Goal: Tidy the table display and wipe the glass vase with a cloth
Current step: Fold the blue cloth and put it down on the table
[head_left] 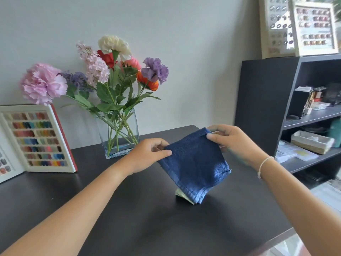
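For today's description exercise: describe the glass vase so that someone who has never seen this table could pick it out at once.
Start at the dark table against the pale wall. Near its back edge, right of the white-framed colour chart, stands the glass vase. It is the only clear, square-sided container there, holding green stems and mixed flowers.
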The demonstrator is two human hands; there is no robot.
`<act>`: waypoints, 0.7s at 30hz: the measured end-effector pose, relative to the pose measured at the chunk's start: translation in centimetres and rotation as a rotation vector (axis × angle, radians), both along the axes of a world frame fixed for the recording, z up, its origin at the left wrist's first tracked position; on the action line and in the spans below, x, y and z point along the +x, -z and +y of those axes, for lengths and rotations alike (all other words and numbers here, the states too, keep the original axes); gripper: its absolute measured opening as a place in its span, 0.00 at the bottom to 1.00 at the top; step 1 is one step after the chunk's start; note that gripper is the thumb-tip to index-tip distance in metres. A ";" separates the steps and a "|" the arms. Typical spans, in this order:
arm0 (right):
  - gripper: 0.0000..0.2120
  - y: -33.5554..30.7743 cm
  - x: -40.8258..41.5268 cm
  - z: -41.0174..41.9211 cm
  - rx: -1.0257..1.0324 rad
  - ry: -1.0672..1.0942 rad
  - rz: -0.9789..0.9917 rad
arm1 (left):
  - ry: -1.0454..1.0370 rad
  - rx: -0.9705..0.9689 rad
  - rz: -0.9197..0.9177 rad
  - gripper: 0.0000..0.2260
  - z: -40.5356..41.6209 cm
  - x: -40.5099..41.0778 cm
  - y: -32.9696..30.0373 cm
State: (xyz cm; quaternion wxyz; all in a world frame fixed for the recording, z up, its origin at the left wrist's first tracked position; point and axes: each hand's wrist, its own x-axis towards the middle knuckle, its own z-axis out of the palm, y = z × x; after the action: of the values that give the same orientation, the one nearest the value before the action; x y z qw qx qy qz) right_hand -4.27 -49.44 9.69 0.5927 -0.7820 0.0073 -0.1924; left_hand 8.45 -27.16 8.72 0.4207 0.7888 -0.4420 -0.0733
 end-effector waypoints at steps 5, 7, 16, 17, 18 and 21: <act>0.06 0.5 -1.5 -1.0 0.075 0.056 -0.079 | 0.014 -0.087 -0.023 0.05 -0.9 -1.6 -0.9; 0.07 0.3 -2.4 -1.4 0.067 0.095 -0.117 | 0.051 -0.152 0.003 0.06 -1.4 -2.7 -1.2; 0.11 -1.7 -6.5 -5.1 0.071 0.169 -0.025 | 0.279 -0.238 0.591 0.06 -5.0 -5.7 -1.0; 0.08 -0.9 -6.3 -5.4 0.040 0.205 0.037 | 0.232 -0.193 0.633 0.05 -5.6 -5.5 0.0; 0.06 0.2 -5.8 -5.6 0.006 0.242 0.104 | 0.164 -0.146 0.657 0.06 -6.2 -5.3 1.2; 0.06 4.4 -4.1 -6.1 -0.066 0.305 0.311 | -0.057 -0.033 0.674 0.10 -8.0 -5.0 5.3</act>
State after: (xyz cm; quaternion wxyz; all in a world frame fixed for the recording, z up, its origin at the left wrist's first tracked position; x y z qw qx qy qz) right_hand -8.38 -55.59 5.31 0.5228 -0.8110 0.2104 -0.1572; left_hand 3.41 -35.12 3.38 0.5575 0.7255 -0.2571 -0.3111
